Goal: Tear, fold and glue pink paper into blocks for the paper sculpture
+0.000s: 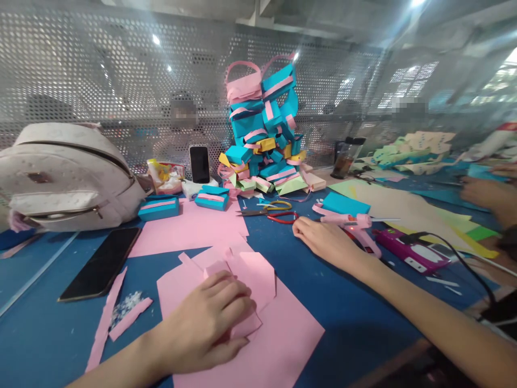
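Observation:
My left hand [212, 320] is closed over a folded pink paper piece [256, 275], its fingers bent and the thumb to the near side. Part of that piece is hidden beneath the hand. Under it lies a larger pink sheet [288, 334]. Out to the right, my right hand [319, 237] has its fingers curled at the red handle of the scissors [278, 216], which lie on the blue table; the fingertips are partly hidden. Just beyond this hand are a pink glue gun [361, 229] and a small blue paper bag [347, 203].
A white backpack [68, 178] and a black phone [100, 264] are at left. Stacked paper bags [262, 129] rise against a perforated metal screen [121, 70]. A purple power strip [412, 250] with a cable sits right. Another person's hand [480, 188] works at far right.

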Action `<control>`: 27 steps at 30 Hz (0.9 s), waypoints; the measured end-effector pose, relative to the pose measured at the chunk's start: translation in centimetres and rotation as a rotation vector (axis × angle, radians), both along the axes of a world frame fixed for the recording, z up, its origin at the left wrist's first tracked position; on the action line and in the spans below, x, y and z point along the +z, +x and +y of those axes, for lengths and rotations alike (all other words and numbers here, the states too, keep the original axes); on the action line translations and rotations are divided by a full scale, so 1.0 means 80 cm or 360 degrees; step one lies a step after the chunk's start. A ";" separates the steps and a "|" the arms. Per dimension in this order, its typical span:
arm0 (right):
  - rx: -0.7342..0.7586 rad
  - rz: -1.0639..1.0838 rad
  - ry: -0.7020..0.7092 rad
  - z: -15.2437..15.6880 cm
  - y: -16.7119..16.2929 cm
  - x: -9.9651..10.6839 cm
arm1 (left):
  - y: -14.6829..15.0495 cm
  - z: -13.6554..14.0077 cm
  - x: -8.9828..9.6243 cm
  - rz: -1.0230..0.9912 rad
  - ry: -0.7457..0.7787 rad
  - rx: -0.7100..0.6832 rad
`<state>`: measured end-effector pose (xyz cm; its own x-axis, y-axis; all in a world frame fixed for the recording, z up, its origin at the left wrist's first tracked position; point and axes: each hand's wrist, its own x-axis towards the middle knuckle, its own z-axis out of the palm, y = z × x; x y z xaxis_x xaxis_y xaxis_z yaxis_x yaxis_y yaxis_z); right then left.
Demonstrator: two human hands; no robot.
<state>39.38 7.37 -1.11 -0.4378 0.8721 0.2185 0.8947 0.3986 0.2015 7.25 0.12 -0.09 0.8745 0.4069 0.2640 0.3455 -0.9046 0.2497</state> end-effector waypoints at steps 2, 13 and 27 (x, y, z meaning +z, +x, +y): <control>0.0049 0.0030 -0.0056 -0.001 0.003 0.000 | 0.000 0.000 0.000 0.0019 -0.0004 -0.0001; 0.0144 0.0169 -0.0117 0.002 0.008 -0.004 | -0.001 0.001 -0.001 0.0074 -0.0011 0.0004; 0.0149 -0.0075 -0.0032 -0.004 -0.007 -0.004 | 0.000 -0.002 0.002 0.0000 -0.0007 0.0011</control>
